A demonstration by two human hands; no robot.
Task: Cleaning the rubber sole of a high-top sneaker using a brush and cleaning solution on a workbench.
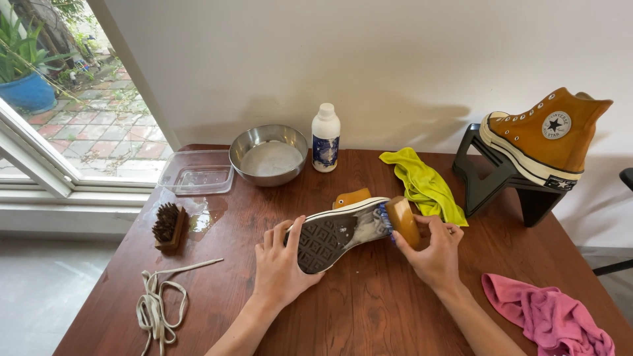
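Sneaker [343,231] first: I see it lying on its side near the middle of the wooden table [369,310], grey patterned sole turned up towards my camera, mustard upper just peeking out behind it. Its long axis runs across the table from lower left to upper right; I cannot tell for sure which end is the toe. My left hand [280,264] is clamped around the lower-left end, thumb on the tread and fingers wrapped over the edge, so the shoe stretches away from that hand towards the right. My right hand [435,254] is closed on a wooden-backed scrub brush [402,221] pressed against the upper-right end of the sole, where white foam covers the rubber; this hand sits just beyond that end, so the shoe lies to its left. Further out, a yellow-green cloth [425,184] lies just behind the brush, and the matching high-top sneaker [544,138] rests on a black stand [501,178] at far right. A pink cloth [547,316] is at near right. Behind are a white bottle [326,137], a steel bowl [268,155] and a clear plastic tray [196,173]; at left, a second brush [169,225] and loose laces [158,303].
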